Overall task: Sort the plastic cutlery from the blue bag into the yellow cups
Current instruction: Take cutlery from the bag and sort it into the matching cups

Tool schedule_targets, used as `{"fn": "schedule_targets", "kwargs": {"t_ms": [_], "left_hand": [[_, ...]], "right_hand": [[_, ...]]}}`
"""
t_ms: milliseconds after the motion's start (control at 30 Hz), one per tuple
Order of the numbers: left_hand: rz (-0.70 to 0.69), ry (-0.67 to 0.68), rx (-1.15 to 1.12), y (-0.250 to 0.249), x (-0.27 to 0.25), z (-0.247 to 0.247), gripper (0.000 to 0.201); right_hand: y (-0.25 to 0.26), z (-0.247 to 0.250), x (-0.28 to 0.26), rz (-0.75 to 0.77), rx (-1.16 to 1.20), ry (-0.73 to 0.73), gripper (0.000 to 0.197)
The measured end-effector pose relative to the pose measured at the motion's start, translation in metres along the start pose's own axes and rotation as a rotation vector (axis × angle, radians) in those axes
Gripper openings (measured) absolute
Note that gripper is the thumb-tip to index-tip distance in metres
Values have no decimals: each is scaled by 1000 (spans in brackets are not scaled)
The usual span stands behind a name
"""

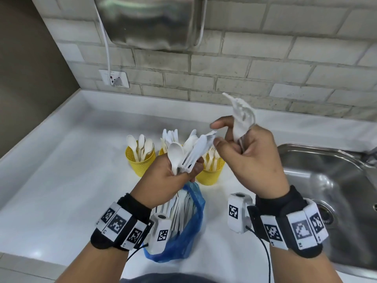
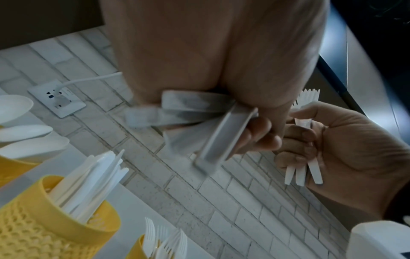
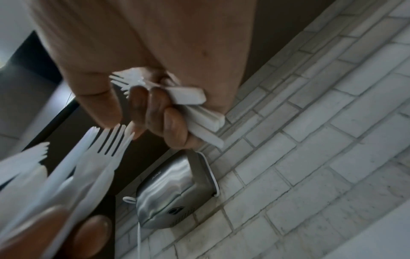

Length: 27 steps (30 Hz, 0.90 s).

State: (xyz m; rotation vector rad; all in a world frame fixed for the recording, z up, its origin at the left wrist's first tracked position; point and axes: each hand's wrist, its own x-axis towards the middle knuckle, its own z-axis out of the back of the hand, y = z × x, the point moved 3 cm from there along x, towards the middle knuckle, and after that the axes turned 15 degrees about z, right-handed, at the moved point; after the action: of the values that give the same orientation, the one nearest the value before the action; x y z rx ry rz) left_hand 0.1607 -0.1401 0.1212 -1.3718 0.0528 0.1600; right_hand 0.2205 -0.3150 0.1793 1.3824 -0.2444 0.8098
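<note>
My left hand [image 1: 181,170] grips a mixed white bundle [image 1: 191,150] of a spoon, forks and knives above the blue bag [image 1: 193,229], which lies on the counter with more cutlery inside. My right hand [image 1: 232,139], raised beside it, holds several forks [image 1: 242,117] upright; its fingers curl round their handles [image 3: 195,103], while thumb and forefinger reach toward the bundle's tips [image 3: 106,145]. Behind the hands stand three yellow cups: spoons [image 1: 138,160] on the left, knives [image 2: 55,227] in the middle, forks [image 1: 212,174] on the right.
A steel sink [image 1: 326,180] is set into the white counter [image 1: 71,170] on the right. On the brick wall hang a metal hand dryer [image 1: 155,21] and a socket [image 1: 114,78] with a white cable.
</note>
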Motion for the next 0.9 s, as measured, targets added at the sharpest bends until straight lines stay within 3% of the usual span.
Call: {"fn": "schedule_targets", "kwargs": {"t_ms": [100, 267, 400, 500, 600, 767, 900], "left_hand": [[9, 16, 34, -3, -2, -1, 25], [44, 14, 80, -2, -4, 0, 23], [28, 34, 110, -2, -4, -2, 22], [18, 50, 105, -8, -4, -4, 20], [3, 60, 131, -13, -6, -6, 26], [20, 56, 110, -14, -7, -4, 24], [16, 54, 148, -12, -6, -3, 15]], "right_hand": [[-3, -1, 1, 28, -105, 46, 10], [3, 9, 4, 107, -55, -132, 18], [0, 9, 5, 24, 18, -60, 4], [-13, 7, 0, -55, 127, -18, 15], [-19, 5, -3, -132, 306, -67, 8], [-20, 6, 1, -173, 524, -256, 17], [-22, 3, -1, -174, 528, -164, 20]]}}
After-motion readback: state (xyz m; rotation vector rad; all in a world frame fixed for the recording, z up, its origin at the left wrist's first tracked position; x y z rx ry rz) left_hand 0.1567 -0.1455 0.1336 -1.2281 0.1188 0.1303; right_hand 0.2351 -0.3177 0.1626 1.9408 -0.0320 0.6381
